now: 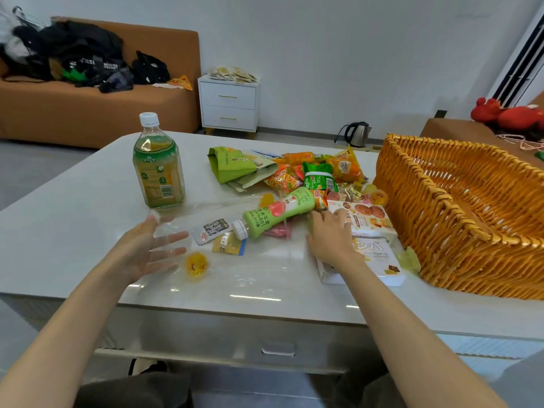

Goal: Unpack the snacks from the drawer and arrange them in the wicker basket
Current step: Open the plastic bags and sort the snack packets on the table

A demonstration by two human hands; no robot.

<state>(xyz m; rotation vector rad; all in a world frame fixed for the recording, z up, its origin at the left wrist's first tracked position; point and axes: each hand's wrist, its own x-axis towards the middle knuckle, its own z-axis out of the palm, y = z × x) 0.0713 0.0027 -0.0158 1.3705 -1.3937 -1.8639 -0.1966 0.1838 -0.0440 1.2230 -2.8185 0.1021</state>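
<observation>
Snacks lie in a heap on the white table (73, 201), partly on a clear plastic bag (253, 269). A green juice bottle (275, 212) lies on its side in the middle. My left hand (147, 248) hovers open, fingers spread, at the bag's left edge. Over a white snack box (379, 260), my right hand (329, 234) reaches with loose fingers beside the lying bottle; I see nothing gripped in it. A second box with a walnut picture (365, 216) lies just behind. The wicker basket (435, 213) stands at the right, tilted, and looks empty inside.
A tall tea bottle (157, 166) stands upright at the left. Green and orange snack packets (294, 172) are piled at the back. A yellow jelly cup (196, 265) lies near my left hand. The table's drawer (276, 346) is below the front edge. A sofa and nightstand stand behind.
</observation>
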